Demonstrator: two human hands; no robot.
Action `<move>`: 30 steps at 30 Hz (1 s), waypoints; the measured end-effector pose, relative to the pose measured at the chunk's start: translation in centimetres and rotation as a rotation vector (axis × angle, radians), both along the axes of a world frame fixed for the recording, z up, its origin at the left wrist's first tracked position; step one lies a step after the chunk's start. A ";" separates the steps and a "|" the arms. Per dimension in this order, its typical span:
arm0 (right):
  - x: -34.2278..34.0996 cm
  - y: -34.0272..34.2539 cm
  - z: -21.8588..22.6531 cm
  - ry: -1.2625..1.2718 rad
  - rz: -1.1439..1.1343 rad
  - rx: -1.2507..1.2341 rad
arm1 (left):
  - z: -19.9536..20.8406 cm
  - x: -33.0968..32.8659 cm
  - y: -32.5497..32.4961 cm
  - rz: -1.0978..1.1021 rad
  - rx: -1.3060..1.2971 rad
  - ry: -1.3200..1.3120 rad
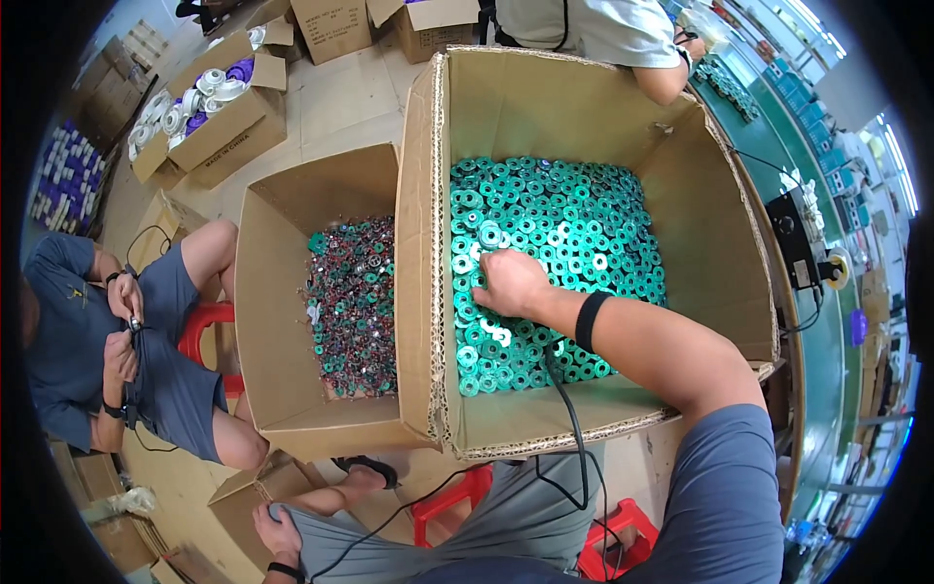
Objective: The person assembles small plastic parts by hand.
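My right hand (513, 283) reaches into a large cardboard box (603, 102) from the right, a black band round its wrist. Its fingers are curled down against a thick layer of green ring-shaped circuit boards (545, 229); whatever lies between them is hidden. My left hand (279, 535) rests on my left knee, fingers lying over the grey trousers. Beside the large box, a smaller cardboard box (282, 253) contains a jumble of green rings, reddish wires and small parts (355, 311).
At left a seated co-worker (83, 331) handles a small item with both hands. Another person (593, 34) stands beyond the large box. A green workbench (827, 209) with a black device (796, 238) runs along the right. Black cables (574, 419) hang over the near box edge. Red stools (623, 540) stand below.
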State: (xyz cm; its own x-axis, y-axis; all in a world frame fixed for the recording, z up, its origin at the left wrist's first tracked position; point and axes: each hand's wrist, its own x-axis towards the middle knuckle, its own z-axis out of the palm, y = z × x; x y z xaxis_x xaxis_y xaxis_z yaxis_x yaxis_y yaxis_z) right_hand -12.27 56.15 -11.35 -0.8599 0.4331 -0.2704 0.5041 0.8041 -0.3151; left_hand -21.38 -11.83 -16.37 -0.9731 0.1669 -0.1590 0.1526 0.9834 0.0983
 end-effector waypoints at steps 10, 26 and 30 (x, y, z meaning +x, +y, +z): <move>-1.2 2.4 1.9 -0.139 0.037 -0.046 | 0.0 0.0 -0.3 -0.026 0.001 0.023; 0.1 4.3 -0.2 -0.146 0.105 -0.214 | 0.4 0.3 0.1 0.026 -0.006 -0.013; 0.0 3.1 -0.2 -0.228 0.144 -0.053 | 0.0 0.4 -1.0 0.017 -0.005 0.010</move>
State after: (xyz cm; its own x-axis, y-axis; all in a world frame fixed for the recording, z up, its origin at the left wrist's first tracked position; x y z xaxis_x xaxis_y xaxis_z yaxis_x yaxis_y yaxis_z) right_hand -12.30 59.23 -11.52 -0.8262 0.2905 -0.4828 0.4481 0.8582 -0.2504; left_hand -20.95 -12.84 -16.34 -0.9773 0.1499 -0.1497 0.1372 0.9863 0.0918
